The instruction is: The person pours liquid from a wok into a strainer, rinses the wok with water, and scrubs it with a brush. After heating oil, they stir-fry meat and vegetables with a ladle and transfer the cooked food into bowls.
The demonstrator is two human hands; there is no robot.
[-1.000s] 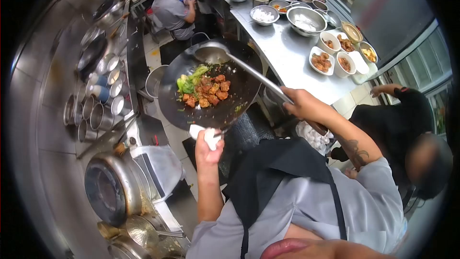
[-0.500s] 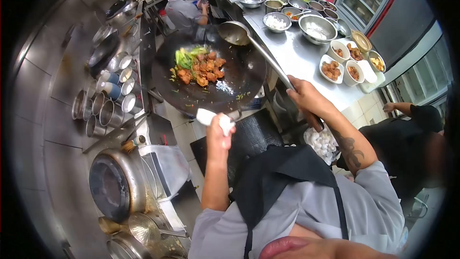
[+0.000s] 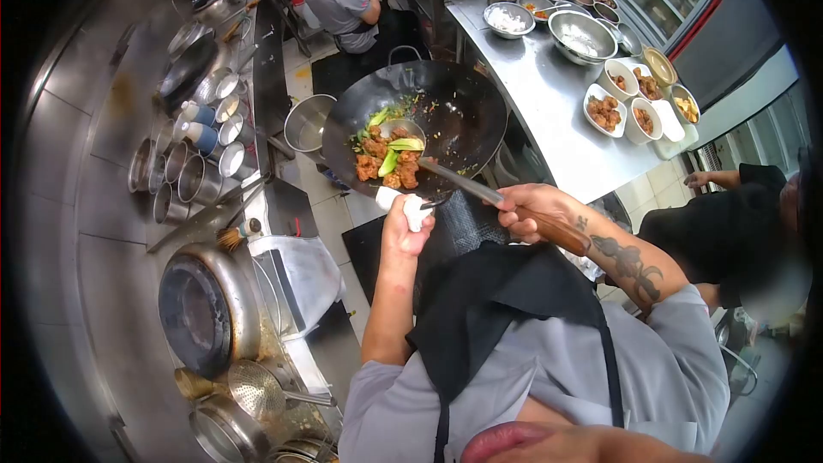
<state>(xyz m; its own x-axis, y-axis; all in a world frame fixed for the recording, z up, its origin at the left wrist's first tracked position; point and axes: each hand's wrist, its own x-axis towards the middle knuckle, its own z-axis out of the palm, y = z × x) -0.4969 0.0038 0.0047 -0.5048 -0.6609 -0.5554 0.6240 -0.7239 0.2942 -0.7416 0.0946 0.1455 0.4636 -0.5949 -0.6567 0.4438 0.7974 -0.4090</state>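
My left hand (image 3: 405, 227) is closed round a white cloth (image 3: 415, 211) at the near rim of a large dark wok (image 3: 467, 111). Browned food pieces (image 3: 375, 155) and green leaves (image 3: 406, 144) lie in the left part of the wok. Wrapped round the wooden handle of a long metal ladle (image 3: 463, 181) is my right hand (image 3: 533, 208), to the right of the wok. The ladle's bowl is among the food, partly hidden by it.
A steel counter (image 3: 549, 111) at the right bears metal bowls (image 3: 583, 36) and white dishes of food (image 3: 605, 111). One co-worker (image 3: 343, 4) sits beyond the wok; another (image 3: 707, 231) is at the right. A steel pot (image 3: 307, 124) stands left of the wok.
The ladle's bowl has come down from the wok's far rim into the food, and my right hand has moved lower and nearer. The wok has shifted right, uncovering the steel pot.
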